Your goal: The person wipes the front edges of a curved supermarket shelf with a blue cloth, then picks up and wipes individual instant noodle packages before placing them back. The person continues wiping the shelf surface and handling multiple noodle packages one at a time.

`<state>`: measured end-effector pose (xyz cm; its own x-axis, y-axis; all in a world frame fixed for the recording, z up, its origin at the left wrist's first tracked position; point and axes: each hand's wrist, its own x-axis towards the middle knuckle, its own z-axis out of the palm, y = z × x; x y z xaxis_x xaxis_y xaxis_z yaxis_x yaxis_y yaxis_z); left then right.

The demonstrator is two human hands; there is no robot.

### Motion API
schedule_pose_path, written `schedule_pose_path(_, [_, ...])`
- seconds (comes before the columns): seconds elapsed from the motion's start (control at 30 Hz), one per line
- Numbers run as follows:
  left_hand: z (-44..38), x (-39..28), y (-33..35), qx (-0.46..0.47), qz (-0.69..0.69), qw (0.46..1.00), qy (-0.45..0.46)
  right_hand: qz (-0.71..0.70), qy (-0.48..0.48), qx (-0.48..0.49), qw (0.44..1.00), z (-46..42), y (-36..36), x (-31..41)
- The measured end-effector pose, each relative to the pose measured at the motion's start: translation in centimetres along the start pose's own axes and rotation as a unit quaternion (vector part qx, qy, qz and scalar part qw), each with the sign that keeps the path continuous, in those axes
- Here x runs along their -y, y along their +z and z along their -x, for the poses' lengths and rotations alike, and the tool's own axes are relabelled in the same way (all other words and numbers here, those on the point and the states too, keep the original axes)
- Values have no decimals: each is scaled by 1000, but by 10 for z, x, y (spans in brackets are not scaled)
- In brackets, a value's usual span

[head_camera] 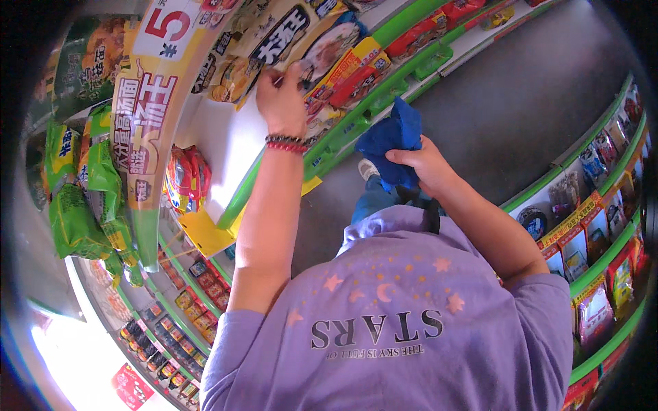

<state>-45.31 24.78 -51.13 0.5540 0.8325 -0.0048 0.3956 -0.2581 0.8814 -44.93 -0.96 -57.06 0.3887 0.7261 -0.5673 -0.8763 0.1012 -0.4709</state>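
Note:
My left hand (282, 100) reaches onto a shelf on the left, a dark beaded and a red beaded bracelet at its wrist. Its curled fingers are at the near edge of a large instant noodle packet (313, 46) with a bowl pictured on it. Whether they grip the packet cannot be told. A crumpled blue cloth (393, 146) hangs from my right hand (424, 164) over the aisle, the thumb pressed on top of it. Beside my left hand lies another noodle packet (234, 79), printed in yellow.
Green price rails (354, 126) edge the shelf. A printed price strip (149, 118) stands up at left, with green packets (85, 205) behind it. A yellow card (205, 234) juts out below red packets (189, 177). Shelves of goods (581, 216) curve along the right; grey floor (488, 97) lies between.

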Motion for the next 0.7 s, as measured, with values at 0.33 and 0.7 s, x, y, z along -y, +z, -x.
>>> schedule_pose_path(0.33, [-12, 60, -125, -84, -63, 990, 90, 21, -20, -37, 999, 8, -30, 6])
schedule_pose_path(0.7, [-58, 71, -101, -160, 126, 973, -104, 24, -1, -35, 999, 0, -27, 8])
